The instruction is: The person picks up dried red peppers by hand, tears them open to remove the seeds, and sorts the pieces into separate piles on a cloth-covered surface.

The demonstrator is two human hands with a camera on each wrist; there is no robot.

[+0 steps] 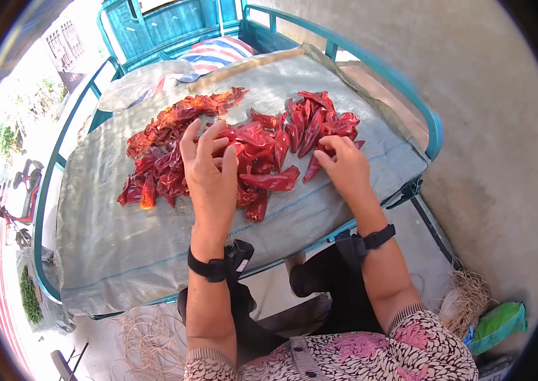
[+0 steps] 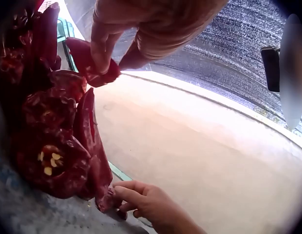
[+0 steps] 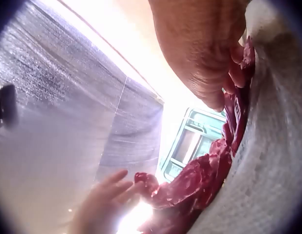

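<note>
Dried red peppers (image 1: 262, 143) lie in a loose heap on a grey woven sheet (image 1: 148, 247). My left hand (image 1: 210, 181) is raised over the middle of the heap. In the left wrist view it pinches a red pepper (image 2: 82, 56) between fingers and thumb. To the right, my right hand (image 1: 348, 170) is low at the sheet, its bent fingers on a slim red pepper (image 1: 312, 170) at the heap's edge. The right wrist view shows those fingers (image 3: 236, 73) curled against peppers close over the sheet. One split pepper (image 2: 51, 163) shows pale seeds inside.
The sheet covers the bed of a cart with teal rails (image 1: 431, 120). Flatter, torn pepper pieces (image 1: 173, 124) form the heap's left part. A striped sack (image 1: 221, 51) lies behind. On the floor are tangled strings (image 1: 151, 343) and a green bag (image 1: 497, 327).
</note>
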